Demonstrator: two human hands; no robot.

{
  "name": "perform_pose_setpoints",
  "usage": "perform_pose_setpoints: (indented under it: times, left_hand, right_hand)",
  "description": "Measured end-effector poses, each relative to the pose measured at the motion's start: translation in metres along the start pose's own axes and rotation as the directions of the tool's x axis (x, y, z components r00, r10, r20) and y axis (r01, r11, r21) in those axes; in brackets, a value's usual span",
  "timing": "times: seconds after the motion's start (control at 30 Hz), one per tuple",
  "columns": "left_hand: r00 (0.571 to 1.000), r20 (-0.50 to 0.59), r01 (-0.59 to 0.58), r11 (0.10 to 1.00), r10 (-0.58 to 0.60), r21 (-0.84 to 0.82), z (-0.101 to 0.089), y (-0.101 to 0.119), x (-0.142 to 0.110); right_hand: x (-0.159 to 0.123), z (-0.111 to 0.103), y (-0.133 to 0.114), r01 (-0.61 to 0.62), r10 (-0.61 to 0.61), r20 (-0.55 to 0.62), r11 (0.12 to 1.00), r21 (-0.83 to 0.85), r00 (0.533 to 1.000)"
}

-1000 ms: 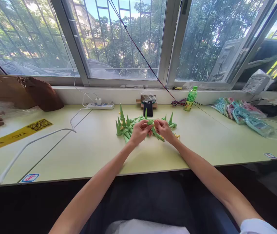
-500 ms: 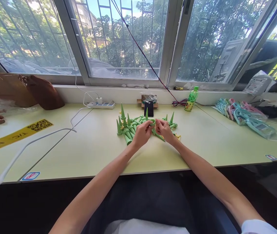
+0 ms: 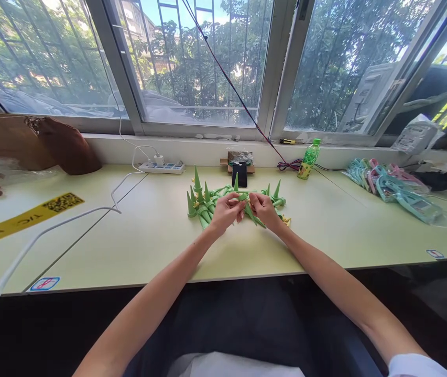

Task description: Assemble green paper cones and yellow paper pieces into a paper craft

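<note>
My left hand [image 3: 225, 213] is closed, its thumb and fingers pinching a small green plastic piece [image 3: 242, 197] with a rounded end. My right hand [image 3: 265, 210] is closed too, with its fingertips pressed together at the right side of the same piece. Both hands are raised over the middle of a pile of green plastic parts. Upright green cones [image 3: 196, 180] stand at the pile's left, and another cone [image 3: 277, 189] stands at its right. Slim green pointed parts [image 3: 251, 213] show between my hands. Small yellow bits [image 3: 287, 221] lie by my right wrist.
A black phone [image 3: 239, 175] leans on a small cardboard box behind the pile. To the right stand a green bottle [image 3: 308, 159] and bagged pastel items [image 3: 404, 191]. A power strip [image 3: 163, 167] with a white cable [image 3: 89, 209] lies left on the table [image 3: 325, 235].
The green piece has turned between my fingers, from showing its ring opening to showing its side. My left hand has shifted slightly left and its fingers have moved. The view tilts a little.
</note>
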State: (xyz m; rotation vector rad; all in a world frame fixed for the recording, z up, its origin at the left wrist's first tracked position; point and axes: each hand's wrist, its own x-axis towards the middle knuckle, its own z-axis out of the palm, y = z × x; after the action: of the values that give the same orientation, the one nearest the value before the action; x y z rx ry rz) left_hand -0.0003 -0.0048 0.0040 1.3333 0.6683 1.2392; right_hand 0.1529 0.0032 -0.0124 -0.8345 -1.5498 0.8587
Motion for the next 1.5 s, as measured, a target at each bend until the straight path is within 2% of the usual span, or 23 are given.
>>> perform_pose_setpoints:
  times: [0.2, 0.37, 0.53, 0.7, 0.8, 0.87, 0.97, 1.03, 1.13, 1.23, 1.5]
  left_hand:
    - [0.980, 0.002, 0.195, 0.946, -0.201, -0.261, -0.002, 0.007, 0.002]
    - [0.960, 0.016, 0.268, 0.907, -0.278, -0.324, -0.003, 0.011, 0.001]
    - [0.988, 0.009, 0.153, 0.968, -0.154, -0.197, -0.003, 0.004, 0.001]
    - [1.000, 0.002, -0.021, 0.997, 0.021, 0.068, -0.002, -0.002, 0.001]
    - [0.989, -0.001, -0.138, 0.950, 0.145, 0.281, -0.002, -0.003, -0.001]
    - [0.970, 0.028, -0.232, 0.875, 0.243, 0.426, -0.002, -0.003, -0.004]
    - [0.948, 0.077, -0.302, 0.793, 0.310, 0.529, -0.002, -0.003, -0.006]
    - [0.957, 0.049, -0.271, 0.821, 0.286, 0.502, -0.001, -0.003, -0.006]
    - [0.980, -0.020, -0.179, 0.916, 0.200, 0.358, 0.001, -0.004, -0.005]
    - [0.994, -0.013, -0.107, 0.970, 0.113, 0.219, 0.001, -0.002, -0.002]
    - [0.996, 0.015, 0.093, 0.992, -0.092, -0.090, -0.005, -0.001, 0.001]
  right_hand:
    - [-0.001, -0.002, 0.003, 0.047, -0.046, 0.007, 0.994, -0.100, 0.999]
    - [0.000, -0.002, 0.010, 0.050, -0.050, 0.009, 0.989, -0.137, 0.999]
    - [0.000, -0.001, 0.007, 0.066, -0.072, -0.024, 0.976, -0.206, 0.997]
    - [-0.001, 0.000, 0.002, 0.044, -0.054, -0.046, 0.980, -0.197, 0.997]
    - [-0.001, 0.001, 0.001, -0.026, 0.022, -0.041, 0.994, -0.109, 0.999]
    - [-0.001, 0.002, 0.000, -0.072, 0.072, -0.026, 0.997, -0.026, 0.997]
    - [-0.001, 0.003, -0.002, -0.097, 0.097, -0.009, 0.995, 0.029, 0.995]
    - [-0.001, 0.003, -0.003, -0.084, 0.084, -0.008, 0.996, 0.025, 0.996]
    - [0.000, 0.004, -0.003, -0.063, 0.064, -0.014, 0.997, 0.035, 0.998]
    - [0.000, 0.004, -0.001, -0.055, 0.056, -0.020, 0.998, 0.028, 0.998]
    - [-0.001, 0.002, 0.000, 0.031, -0.036, -0.035, 0.992, -0.123, 0.999]
